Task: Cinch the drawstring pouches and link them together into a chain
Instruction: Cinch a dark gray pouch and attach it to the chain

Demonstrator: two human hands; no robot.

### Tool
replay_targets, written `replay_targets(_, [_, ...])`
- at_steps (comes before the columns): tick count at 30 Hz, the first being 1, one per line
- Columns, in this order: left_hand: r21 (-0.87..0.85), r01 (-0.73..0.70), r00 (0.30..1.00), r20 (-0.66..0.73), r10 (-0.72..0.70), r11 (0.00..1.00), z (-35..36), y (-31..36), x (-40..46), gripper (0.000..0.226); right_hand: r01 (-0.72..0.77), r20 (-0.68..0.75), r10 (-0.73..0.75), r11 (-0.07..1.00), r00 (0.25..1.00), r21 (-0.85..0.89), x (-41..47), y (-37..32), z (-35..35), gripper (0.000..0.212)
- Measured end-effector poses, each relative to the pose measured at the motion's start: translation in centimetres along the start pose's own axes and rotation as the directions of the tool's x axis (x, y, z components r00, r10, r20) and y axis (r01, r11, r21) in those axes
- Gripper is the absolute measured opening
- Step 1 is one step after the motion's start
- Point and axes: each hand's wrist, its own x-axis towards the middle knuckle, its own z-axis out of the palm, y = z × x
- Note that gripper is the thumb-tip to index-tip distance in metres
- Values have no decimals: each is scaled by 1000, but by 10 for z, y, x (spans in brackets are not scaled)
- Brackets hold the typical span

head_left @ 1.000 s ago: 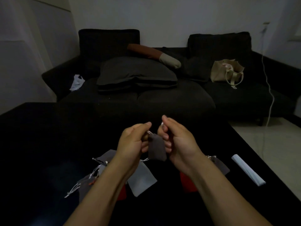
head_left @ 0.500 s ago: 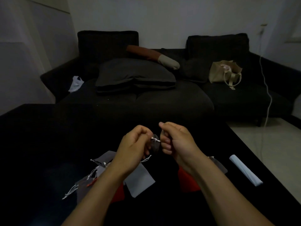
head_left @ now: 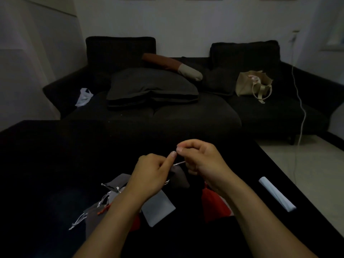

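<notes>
Cinching in hand – both hands pinch the pale cord (head_left: 179,162) of a dark grey pouch (head_left: 177,176) hanging between them: left hand (head_left: 150,174) beside its mouth, right hand (head_left: 202,161) just above. Next: pull snug, then link to the red pouch (head_left: 214,205) below

Two bare forearms reached forward from the bottom edge, converging at the centre. The left hand (head_left: 151,175) was curled, its index finger pointing toward the right hand (head_left: 201,161). The right hand, slightly higher, was closed in a thumb-and-forefinger pinch, with its knuckles just beside the left fingertip.
</notes>
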Motion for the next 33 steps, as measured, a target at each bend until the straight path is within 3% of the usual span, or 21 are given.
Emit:
replay_targets(2, [-169, 79, 995, 65, -69, 982, -1, 1, 0, 57, 90, 37, -83, 958, 996, -274, -2, 3, -6, 12])
replay_targets(4, [-414, 171, 984, 124, -130, 894, -3, 5, 0, 52, 119, 90, -85, 852, 992, -509, -5, 6, -9, 23])
replay_targets(7, [-540, 178, 983, 129, -128, 822, -6, 6, 0, 46, 80, 110, -14, 772, 994, -631, -6, 8, -8, 48])
replay_targets(12, [-464, 65, 997, 70, -37, 883, -13, 1, -1, 37, 7, 146, 54, 922, 988, -388, -5, 1, -5, 37])
replay_targets(17, [-650, 39, 997, 72, 10, 759, -14, 7, -5, 30, -74, 152, 113, 967, 982, -243, -4, -6, 0, 31])
replay_targets(24, [-788, 174, 983, 106, -149, 590, -11, 11, -6, 30, -67, 176, 113, 967, 978, -248, -4, -8, 1, 18])
replay_targets(30, [-785, 221, 974, 150, -169, 579, -17, 12, -7, 29, -18, 185, 81, 947, 979, -320, -6, -8, -2, 29])
replay_targets(33, [-736, 208, 978, 157, -137, 645, -23, 8, -6, 25, 33, 185, 31, 942, 982, -333, -6, -8, -6, 37])
